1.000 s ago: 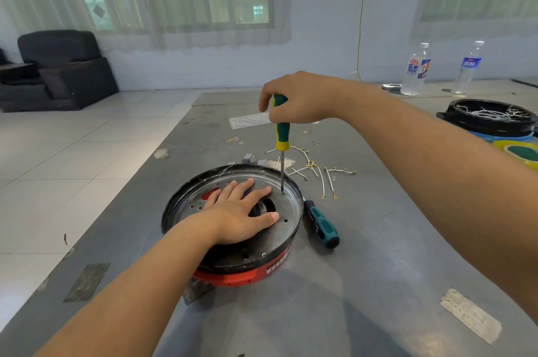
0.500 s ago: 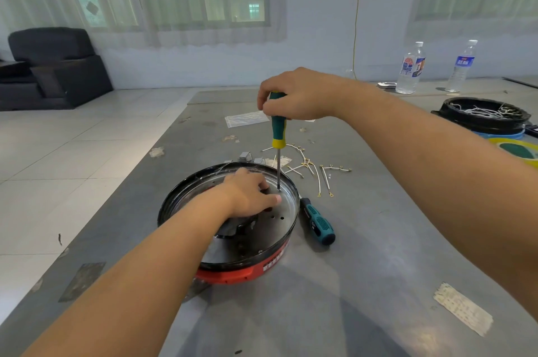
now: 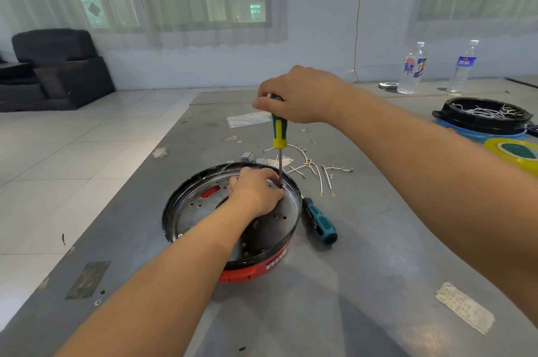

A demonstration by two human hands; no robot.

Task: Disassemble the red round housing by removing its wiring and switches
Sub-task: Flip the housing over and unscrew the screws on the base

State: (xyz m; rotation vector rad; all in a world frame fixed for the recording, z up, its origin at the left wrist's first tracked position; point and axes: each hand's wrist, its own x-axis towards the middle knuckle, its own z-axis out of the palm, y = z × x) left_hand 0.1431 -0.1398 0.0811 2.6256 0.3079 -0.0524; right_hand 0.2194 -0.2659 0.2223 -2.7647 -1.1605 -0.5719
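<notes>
The red round housing (image 3: 233, 222) is seen lying on the counter (image 3: 364, 284), its open side up and its perforated metal plate (image 3: 201, 205) facing the camera. The relation that matters is a vertical one: the screwdriver (image 3: 279, 135) is held nearly upright, its long axis running straight down from the right hand (image 3: 302, 94) to a point on the plate near the far right rim, so the work lies directly below that hand. The green and yellow handle is gripped from above by the right hand, fingers curled round its top, with the forearm reaching in from the right. The left hand (image 3: 256, 190) is the nearer one to the tip; it is set on the plate with its fingers curled, touching or just beside the shaft where it meets the metal. Whether anything is pinched there cannot be told. A screw is judged to be under the tip, though none can be made out. A second, teal-handled screwdriver (image 3: 320, 221) lies just beside the housing on its right, and loose white wires (image 3: 314, 167) lie beyond it
</notes>
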